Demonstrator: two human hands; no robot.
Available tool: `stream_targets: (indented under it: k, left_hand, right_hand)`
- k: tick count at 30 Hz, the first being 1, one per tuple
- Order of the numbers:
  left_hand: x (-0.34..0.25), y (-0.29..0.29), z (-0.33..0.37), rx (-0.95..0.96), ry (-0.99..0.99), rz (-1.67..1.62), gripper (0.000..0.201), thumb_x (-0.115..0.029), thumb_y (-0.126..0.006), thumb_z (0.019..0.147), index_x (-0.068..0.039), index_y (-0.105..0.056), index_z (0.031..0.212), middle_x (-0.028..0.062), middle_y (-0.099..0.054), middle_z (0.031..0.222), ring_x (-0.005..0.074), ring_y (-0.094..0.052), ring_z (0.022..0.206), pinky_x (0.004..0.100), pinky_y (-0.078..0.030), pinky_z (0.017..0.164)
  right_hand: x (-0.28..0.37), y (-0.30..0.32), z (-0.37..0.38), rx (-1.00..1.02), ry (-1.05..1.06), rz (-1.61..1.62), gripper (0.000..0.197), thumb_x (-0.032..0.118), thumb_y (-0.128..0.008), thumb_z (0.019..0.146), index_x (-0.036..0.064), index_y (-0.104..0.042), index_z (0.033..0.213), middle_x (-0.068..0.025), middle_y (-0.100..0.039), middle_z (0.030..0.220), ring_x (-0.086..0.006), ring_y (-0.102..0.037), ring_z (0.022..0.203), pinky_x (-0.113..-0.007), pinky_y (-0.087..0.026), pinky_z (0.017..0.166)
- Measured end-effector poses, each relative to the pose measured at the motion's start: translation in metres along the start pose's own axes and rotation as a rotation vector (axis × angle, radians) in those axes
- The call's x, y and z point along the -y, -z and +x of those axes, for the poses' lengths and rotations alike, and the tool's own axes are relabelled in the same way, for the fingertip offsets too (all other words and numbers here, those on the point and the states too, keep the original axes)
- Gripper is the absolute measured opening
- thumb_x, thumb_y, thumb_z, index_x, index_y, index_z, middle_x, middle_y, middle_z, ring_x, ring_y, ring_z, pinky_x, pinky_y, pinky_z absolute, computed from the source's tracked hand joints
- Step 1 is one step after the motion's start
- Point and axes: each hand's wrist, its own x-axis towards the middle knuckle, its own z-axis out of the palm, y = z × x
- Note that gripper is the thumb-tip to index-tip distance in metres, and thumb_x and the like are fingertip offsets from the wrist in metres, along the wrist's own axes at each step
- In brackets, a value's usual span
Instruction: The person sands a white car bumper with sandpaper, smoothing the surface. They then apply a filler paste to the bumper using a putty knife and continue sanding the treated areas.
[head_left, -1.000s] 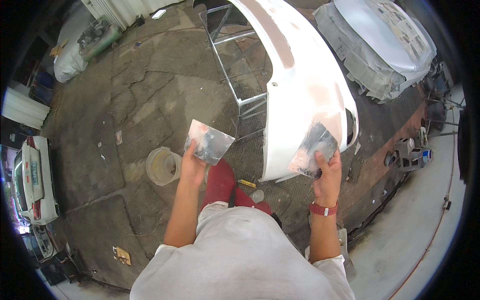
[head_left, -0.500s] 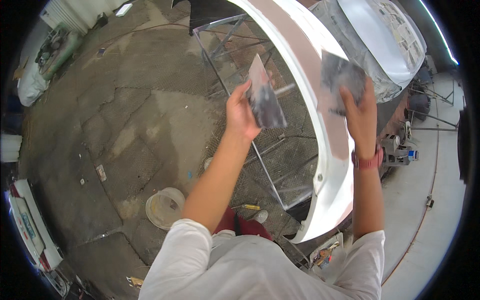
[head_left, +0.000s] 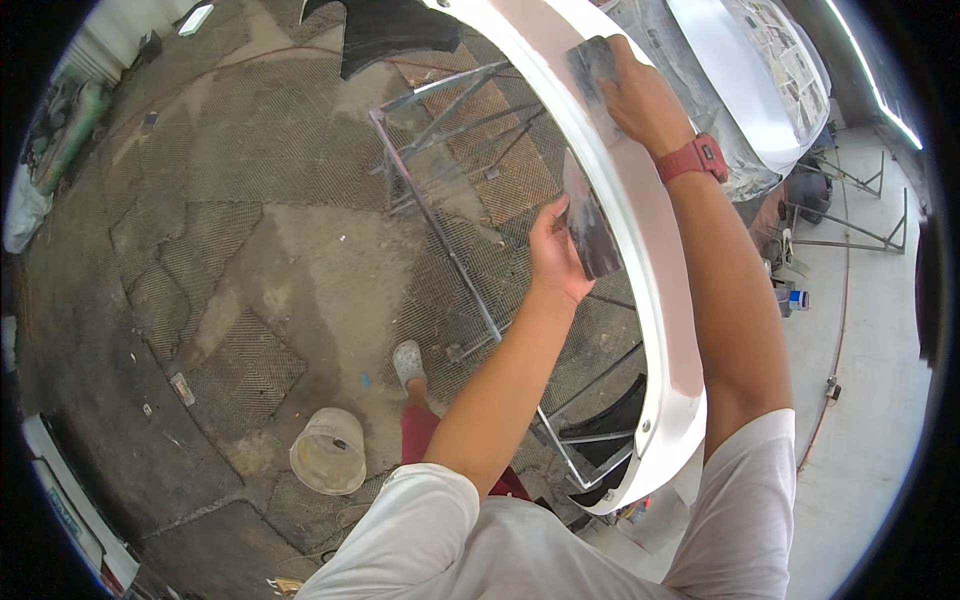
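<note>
Along the right edge of a metal stand (head_left: 460, 268), a long curved car bumper (head_left: 632, 250) runs from the far end down past the stand's near corner, where it curls inward. The stand seems to be there to hold it off the floor (head_left: 330, 255), within reach of both arms. A brownish band (head_left: 665, 270) follows the bumper's outer side.

The right grip (head_left: 640, 95) is clamped on a dark sheet (head_left: 588, 75), laid over the upper part of that band; the spread of the fingers probably keeps it flat and steady. Whether the sheet actually touches the band, I cannot tell.

The left grip (head_left: 560, 255) is closed on a thin dark plate (head_left: 592, 228), thumb along its near edge. It is held steeply tilted beside the bumper's inner edge, perhaps to keep its smeared face clean of the bumper and close to the other hand.

On the floor, left of the stand's near corner, sits a pale bucket (head_left: 325, 465), apparently set clear of the feet.
</note>
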Motion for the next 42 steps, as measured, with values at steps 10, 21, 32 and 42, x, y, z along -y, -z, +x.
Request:
stream_targets:
  k: [10, 21, 32, 42]
  left_hand:
    - [-0.001, 0.006, 0.002, 0.050, -0.008, -0.005, 0.068, -0.038, -0.064, 0.094, -0.003, -0.042, 0.148, 0.0129, -0.055, 0.142, 0.0309, -0.046, 0.142, 0.0512, -0.030, 0.124]
    - [-0.002, -0.001, 0.000, 0.013, 0.015, -0.010, 0.049, -0.036, -0.060, 0.096, -0.003, -0.060, 0.132, 0.0119, -0.067, 0.124, 0.0284, -0.063, 0.117, 0.0478, -0.047, 0.107]
    - [-0.002, 0.003, 0.001, 0.055, 0.041, -0.031, 0.045, -0.033, -0.063, 0.095, -0.004, -0.062, 0.130, 0.0070, -0.065, 0.125, 0.0241, -0.058, 0.122, 0.0487, -0.040, 0.115]
    - [-0.002, 0.013, 0.008, 0.101, 0.035, -0.019, 0.045, -0.034, -0.057, 0.098, -0.001, -0.063, 0.128, 0.0131, -0.071, 0.117, 0.0284, -0.069, 0.109, 0.0464, -0.055, 0.100]
  right_hand:
    - [0.014, -0.018, 0.015, -0.030, 0.074, -0.156, 0.041, 0.009, -0.057, 0.093, 0.0030, -0.042, 0.131, -0.0328, -0.068, 0.084, -0.0525, -0.067, 0.088, -0.061, -0.051, 0.074]
    - [0.000, -0.022, 0.027, -0.048, 0.098, -0.146, 0.040, 0.005, -0.053, 0.092, 0.0059, -0.045, 0.132, -0.0313, -0.071, 0.089, -0.0519, -0.070, 0.088, -0.061, -0.056, 0.077]
    - [0.005, -0.035, 0.038, 0.040, 0.030, -0.269, 0.044, 0.008, -0.056, 0.092, 0.0065, -0.045, 0.135, -0.0299, -0.073, 0.094, -0.0497, -0.071, 0.093, -0.059, -0.056, 0.080]
    - [-0.023, -0.006, 0.045, -0.052, 0.110, -0.141, 0.054, 0.025, -0.069, 0.094, 0.0057, -0.046, 0.139, -0.0353, -0.069, 0.109, -0.0544, -0.065, 0.105, -0.061, -0.051, 0.090]
